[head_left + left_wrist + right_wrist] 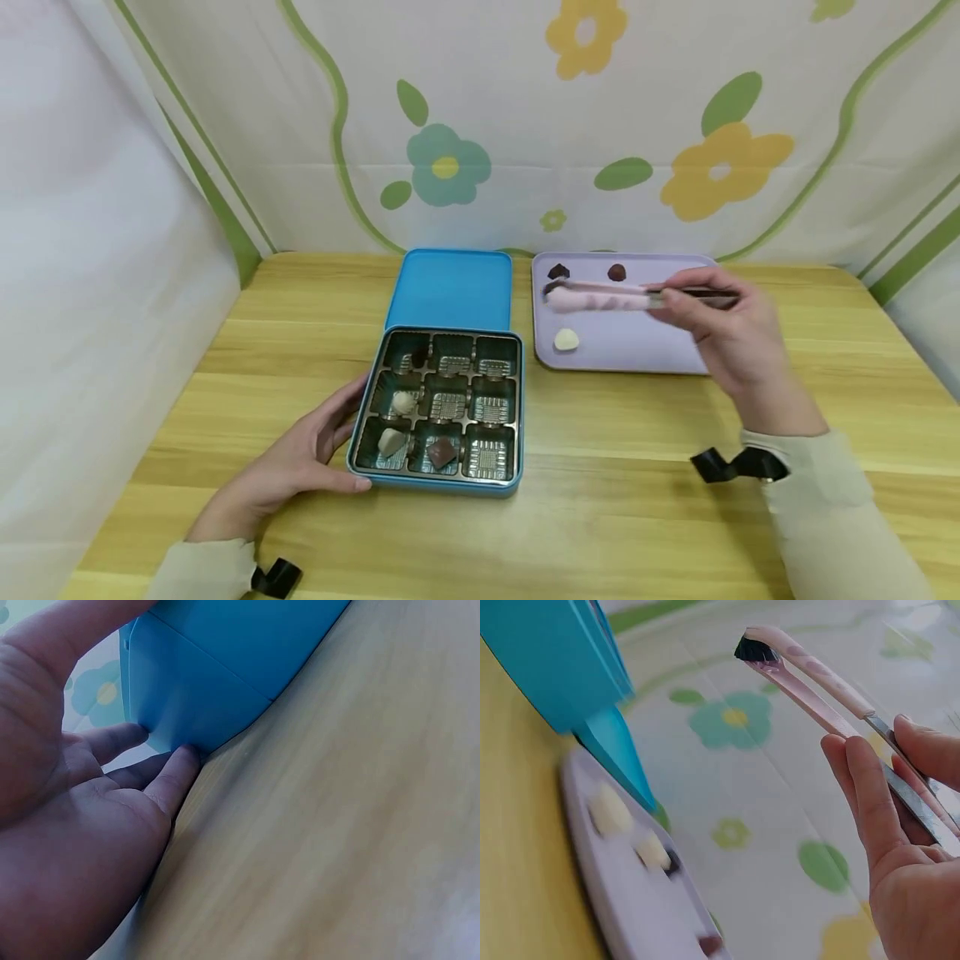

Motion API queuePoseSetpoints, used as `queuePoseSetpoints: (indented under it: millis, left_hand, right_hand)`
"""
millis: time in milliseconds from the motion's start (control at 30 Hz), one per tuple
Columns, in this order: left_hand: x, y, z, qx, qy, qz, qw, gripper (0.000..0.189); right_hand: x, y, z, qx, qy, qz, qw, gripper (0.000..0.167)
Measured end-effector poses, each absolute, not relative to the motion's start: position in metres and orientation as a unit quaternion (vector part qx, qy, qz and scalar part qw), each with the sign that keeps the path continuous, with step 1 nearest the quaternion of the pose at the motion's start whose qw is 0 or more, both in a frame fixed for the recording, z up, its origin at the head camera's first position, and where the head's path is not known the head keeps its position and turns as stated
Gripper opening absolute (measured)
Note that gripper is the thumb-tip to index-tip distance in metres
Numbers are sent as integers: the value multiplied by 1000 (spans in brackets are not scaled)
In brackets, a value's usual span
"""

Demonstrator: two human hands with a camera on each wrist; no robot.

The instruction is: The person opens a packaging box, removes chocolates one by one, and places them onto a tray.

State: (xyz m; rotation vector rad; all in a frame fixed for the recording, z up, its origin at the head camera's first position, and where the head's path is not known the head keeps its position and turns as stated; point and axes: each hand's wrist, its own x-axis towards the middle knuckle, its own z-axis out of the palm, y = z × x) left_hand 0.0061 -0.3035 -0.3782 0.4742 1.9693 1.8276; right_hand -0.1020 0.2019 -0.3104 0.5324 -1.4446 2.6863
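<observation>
My right hand (738, 333) grips metal tongs (656, 298) with pink tips, held level over the lavender tray (637, 354). Pinched at the tips is a dark ridged chocolate (756, 650). My left hand (303, 454) holds the front left corner of a blue tin (480, 486), thumb at the front, fingertips (184, 754) against the side. Inside its gridded insert lie a dark chocolate (420, 357) at back left, a white one (402, 403) at middle left, another white one (392, 442) at front left and a brown one (442, 452) at front middle.
A blue lid (453, 287) lies behind the tin. The tray bears a white chocolate (566, 339), a dark one (558, 272), a reddish-brown one (617, 272) and a second white one (652, 851). A flowered curtain (525, 125) hangs behind the wooden table (600, 500).
</observation>
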Motion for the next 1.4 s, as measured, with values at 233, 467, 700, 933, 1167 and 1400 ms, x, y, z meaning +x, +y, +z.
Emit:
queuePoseSetpoints:
  millis: [233,467,700,933,1167,1400]
  left_hand:
    - [4,-303,-380,174,708,652,206,119]
    - [8,-305,-380,166,708,654,209,119]
    - [8,-305,-380,165,710,653,206,118]
    - [7,-306,-379,162,714,649,207,118]
    - [4,-304,-378,171,714,648,204,118]
    - [7,-304,-377,164,716,647,204,119]
  right_hand:
    - [-109,274,-329,93,-420,901,48,27]
    - [-105,302,-355,28,-424,905,15,28]
    - [-108,299,-362,12,-469,883,8,27]
    - [-106,295,-365,8,-488,873,1,26]
    - [-106,295,-364,-13,-506,863,-2,24]
    - [-106,296,-363,-22,-513,858,-4,23]
